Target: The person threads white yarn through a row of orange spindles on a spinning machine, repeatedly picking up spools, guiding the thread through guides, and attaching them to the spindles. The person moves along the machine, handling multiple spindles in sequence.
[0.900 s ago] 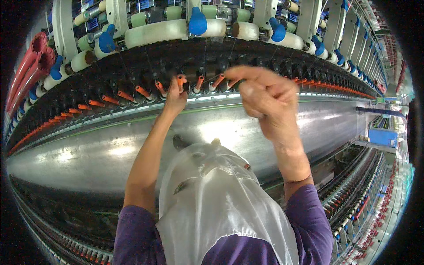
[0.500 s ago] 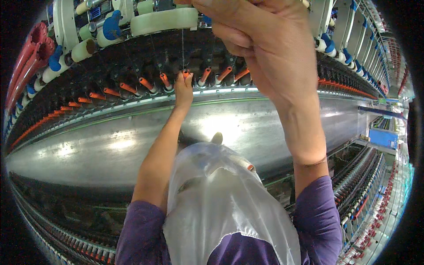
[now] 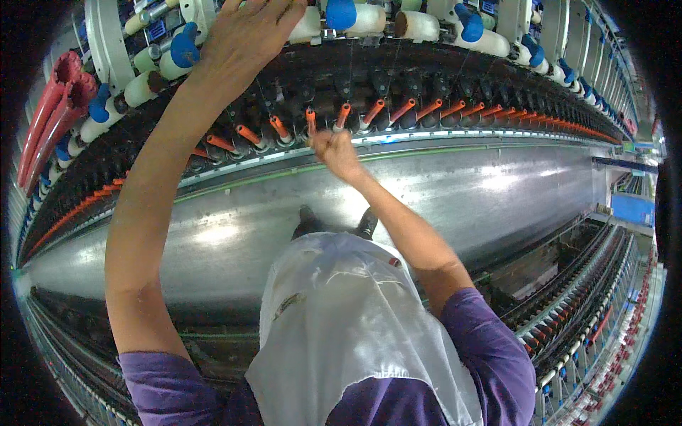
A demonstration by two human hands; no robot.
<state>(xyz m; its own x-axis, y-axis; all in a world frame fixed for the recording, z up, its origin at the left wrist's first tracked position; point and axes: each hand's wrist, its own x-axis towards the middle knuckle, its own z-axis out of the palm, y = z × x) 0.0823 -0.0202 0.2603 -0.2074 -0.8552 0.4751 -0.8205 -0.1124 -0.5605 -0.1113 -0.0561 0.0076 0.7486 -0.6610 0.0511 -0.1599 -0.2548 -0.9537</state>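
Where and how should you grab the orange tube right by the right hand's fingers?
Probably pinch the upper shaft of the orange tube, from the person's side, where the right hand is. It's slim and round, with its top end exposed; neighbouring tubes flank it and dark machine parts stand behind.

A row of spindles runs left to right ahead of the worker, with a rail along its near side and rollers beyond it. The left hand is up before the rollers, left of the right hand, which is down at the spindles. Tubes sit far over to the left, near the rollers. The floor stretches this side of the rail, both shoes on it; another machine lies behind, to the right.
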